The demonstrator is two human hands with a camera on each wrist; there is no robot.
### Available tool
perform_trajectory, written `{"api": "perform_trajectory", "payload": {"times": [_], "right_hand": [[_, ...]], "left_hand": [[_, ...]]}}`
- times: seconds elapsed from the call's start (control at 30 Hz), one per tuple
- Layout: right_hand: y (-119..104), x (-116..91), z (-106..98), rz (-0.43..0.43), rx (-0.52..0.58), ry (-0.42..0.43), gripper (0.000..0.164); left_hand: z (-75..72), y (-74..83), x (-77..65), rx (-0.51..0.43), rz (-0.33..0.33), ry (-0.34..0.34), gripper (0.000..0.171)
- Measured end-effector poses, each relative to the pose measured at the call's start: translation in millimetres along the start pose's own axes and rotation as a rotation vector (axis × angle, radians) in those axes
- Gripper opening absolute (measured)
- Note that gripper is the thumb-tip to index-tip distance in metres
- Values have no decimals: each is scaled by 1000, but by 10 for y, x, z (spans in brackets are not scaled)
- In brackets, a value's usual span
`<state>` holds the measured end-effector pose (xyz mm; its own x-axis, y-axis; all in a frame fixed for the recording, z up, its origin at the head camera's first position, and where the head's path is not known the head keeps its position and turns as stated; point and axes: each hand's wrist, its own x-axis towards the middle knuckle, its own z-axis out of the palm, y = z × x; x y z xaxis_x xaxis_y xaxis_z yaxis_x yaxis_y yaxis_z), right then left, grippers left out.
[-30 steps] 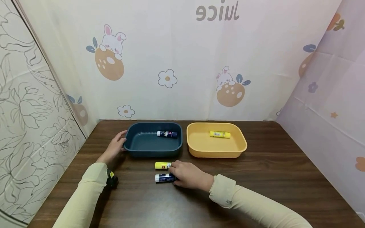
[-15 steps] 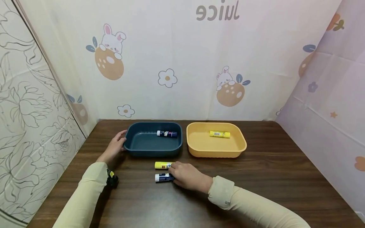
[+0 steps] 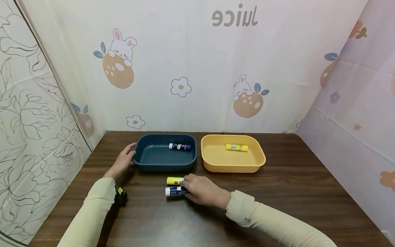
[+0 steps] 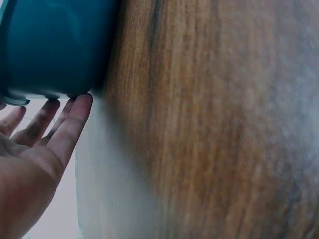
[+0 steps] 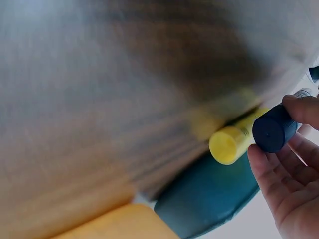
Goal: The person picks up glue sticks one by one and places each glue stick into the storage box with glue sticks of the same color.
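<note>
My right hand [image 3: 202, 190] pinches a navy glue stick [image 3: 176, 191] with a white end, thumb on one side and fingers on the other. In the right wrist view its dark round end [image 5: 269, 134] faces the camera. Just beyond it a yellow glue stick [image 3: 175, 180] lies on the table, partly hidden by my fingers in the head view. My left hand [image 3: 123, 161] touches the left end of a dark blue bin [image 3: 165, 168]. The left wrist view has those fingers [image 4: 70, 129] extended, their tips against the bin's wall.
Inside the blue bin lies another navy glue stick [image 3: 180, 146]. To its right stands a yellow bin [image 3: 232, 168] holding a yellow glue stick [image 3: 236, 147]. Both bins are near the back edge of the wooden table [image 3: 293, 192], before a printed curtain [image 3: 197, 68].
The navy glue stick in my right hand has shifted slightly left and toward the yellow one. My left hand stays at the blue bin. The head view has tilted a little.
</note>
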<state>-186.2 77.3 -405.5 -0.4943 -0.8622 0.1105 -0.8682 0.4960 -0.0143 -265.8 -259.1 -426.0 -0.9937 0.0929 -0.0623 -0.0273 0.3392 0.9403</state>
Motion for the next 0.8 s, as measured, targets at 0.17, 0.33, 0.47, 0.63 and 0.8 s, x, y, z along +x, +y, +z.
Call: {"api": "perform_trajectory", "payload": {"times": [0.17,0.33,0.47,0.63,0.8], "right_hand": [[45,32,-146,20,10,26,30],[103,101,-280,40,-7,59,28],[156,183,-383,63,-19,85,27],[245,285,-474,95,-19,114,28],[364,409,-523,145,-33,123,30]], "left_hand": [[-4,-11,-4,5,14,-1,51],[-9,-9,-5,5,12,-3,51],[-15,-2,-9,2,11,-5,52],[-22,-9,-5,2,14,-4,52],[-31,-20,2,-1,18,-4,52]]}}
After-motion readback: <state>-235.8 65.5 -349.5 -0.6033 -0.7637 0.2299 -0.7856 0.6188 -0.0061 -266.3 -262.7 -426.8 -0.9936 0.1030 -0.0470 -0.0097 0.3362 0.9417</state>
